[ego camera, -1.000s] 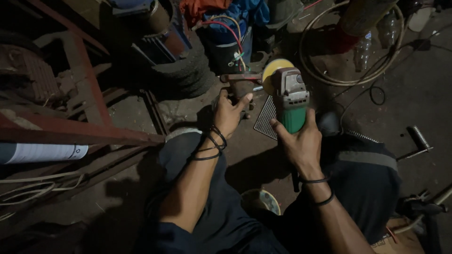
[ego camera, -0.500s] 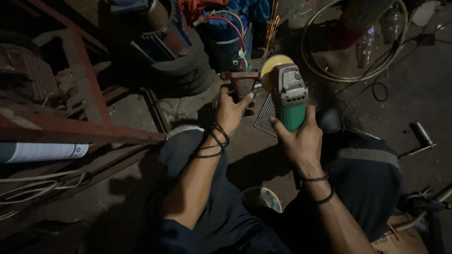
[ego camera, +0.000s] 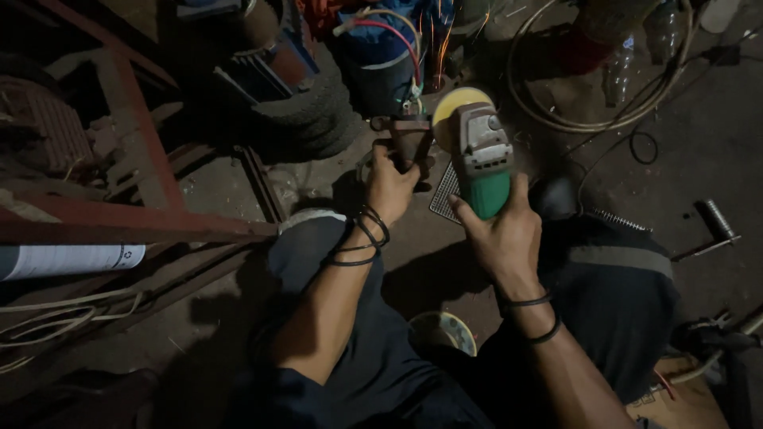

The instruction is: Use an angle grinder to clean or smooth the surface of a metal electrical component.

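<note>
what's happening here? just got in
A person crouched on a dim workshop floor is grinding. The right hand grips a green angle grinder, its disc against a small rusty metal part that the left hand holds in place. Sparks fly up and away from the contact point. Coiled cable and red steel framing lie around.

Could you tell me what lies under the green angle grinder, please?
Under the green angle grinder, held by the right hand, a metal mesh piece lies on the floor. The grinder and hand cover most of the mesh.
</note>
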